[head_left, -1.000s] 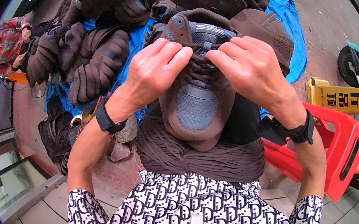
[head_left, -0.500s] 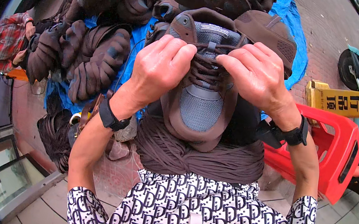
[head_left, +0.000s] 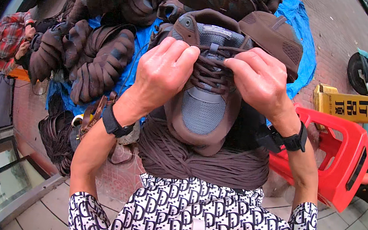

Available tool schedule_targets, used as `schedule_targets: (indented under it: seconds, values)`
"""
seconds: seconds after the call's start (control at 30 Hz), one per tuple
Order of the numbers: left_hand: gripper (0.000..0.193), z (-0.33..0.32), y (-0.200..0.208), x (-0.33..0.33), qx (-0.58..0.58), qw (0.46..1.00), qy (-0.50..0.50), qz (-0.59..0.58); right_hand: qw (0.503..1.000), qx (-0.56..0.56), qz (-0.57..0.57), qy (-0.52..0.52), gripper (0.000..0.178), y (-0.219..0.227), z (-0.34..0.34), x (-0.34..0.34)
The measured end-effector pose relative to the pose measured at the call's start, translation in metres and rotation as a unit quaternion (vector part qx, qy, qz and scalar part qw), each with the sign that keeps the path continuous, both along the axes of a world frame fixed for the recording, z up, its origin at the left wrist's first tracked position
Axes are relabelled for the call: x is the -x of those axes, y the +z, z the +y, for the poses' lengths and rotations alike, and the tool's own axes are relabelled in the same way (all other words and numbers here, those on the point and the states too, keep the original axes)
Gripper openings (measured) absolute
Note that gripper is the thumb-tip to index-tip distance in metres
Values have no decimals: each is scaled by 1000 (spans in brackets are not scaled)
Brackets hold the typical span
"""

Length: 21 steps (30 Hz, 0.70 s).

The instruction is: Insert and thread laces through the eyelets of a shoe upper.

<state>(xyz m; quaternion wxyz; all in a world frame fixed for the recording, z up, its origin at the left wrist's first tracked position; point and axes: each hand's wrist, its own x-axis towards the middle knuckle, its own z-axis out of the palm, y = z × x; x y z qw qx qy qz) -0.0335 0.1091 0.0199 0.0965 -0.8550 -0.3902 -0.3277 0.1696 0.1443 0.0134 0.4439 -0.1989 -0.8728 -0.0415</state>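
A brown sneaker with a grey mesh toe and tongue rests over my lap, toe toward me. Dark shoelaces cross its front in several rows. My left hand is closed in a pinch at the left side of the upper eyelets. Opposite it, my right hand pinches the lace at the right side. A lace strand runs across the tongue between both hands; the fingertips are partly hidden. Below the toe, a thick bundle of brown laces lies across my lap.
Stacked brown shoe uppers lie at the left on a blue tarp. More brown shoes stand just beyond my hands. On the right are a red plastic stool and a yellow sign. A person in plaid works at far left.
My right hand has shifted slightly down and its wrist has come inward. The left hand stays nearly in place. Both still pinch at the laces.
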Motion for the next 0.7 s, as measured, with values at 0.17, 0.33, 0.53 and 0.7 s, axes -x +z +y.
schedule_targets:
  seconds: [0.17,0.33,0.53,0.7]
  values:
    - [24,-4,-1,3,-13,1000,-5,-9,996,-40,-74,11,13,2,-1,0]
    - [22,-11,12,-10,74,994,-18,-81,995,-70,-76,7,15,3,10,-3]
    - [15,13,25,-7,22,999,29,-11,995,-92,-7,32,27,-14,11,-7]
    - [4,21,44,-8,129,956,88,250,998,-42,-41,16,30,1,2,-2]
